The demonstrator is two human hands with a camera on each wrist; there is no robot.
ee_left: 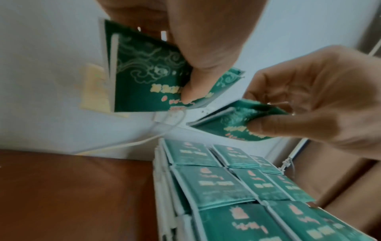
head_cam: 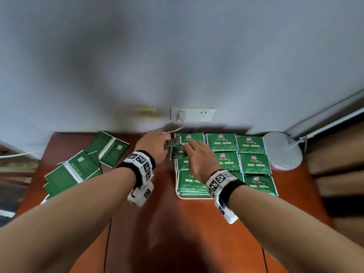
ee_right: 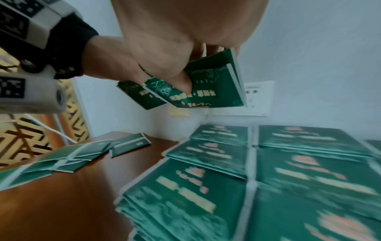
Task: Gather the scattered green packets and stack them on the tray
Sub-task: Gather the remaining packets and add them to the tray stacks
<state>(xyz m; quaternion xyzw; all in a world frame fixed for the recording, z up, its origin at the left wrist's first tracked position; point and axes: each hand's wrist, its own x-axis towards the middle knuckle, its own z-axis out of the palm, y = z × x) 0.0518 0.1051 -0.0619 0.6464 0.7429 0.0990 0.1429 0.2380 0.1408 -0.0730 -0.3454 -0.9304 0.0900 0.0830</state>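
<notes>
Several green packets (head_cam: 250, 164) lie in rows on the white tray (head_cam: 189, 197) at the right of the brown table; the same stacks (ee_left: 226, 187) fill the lower wrist views. More packets (head_cam: 78, 170) lie scattered, overlapping, at the left (ee_right: 62, 156). Both hands hover over the tray's far left corner. My left hand (head_cam: 165, 143) pinches a small bunch of packets (ee_left: 144, 78) between thumb and fingers. Beside it, my right hand (head_cam: 189, 148) pinches its own packets (ee_right: 210, 84), thumb on top. The two bunches nearly touch.
A white round lamp base (head_cam: 281, 150) stands right of the tray, against the wall. A wall socket (head_cam: 193, 114) with a plugged-in white cable sits just behind the hands. Bare brown table (head_cam: 157, 223) lies between the scattered packets and the tray.
</notes>
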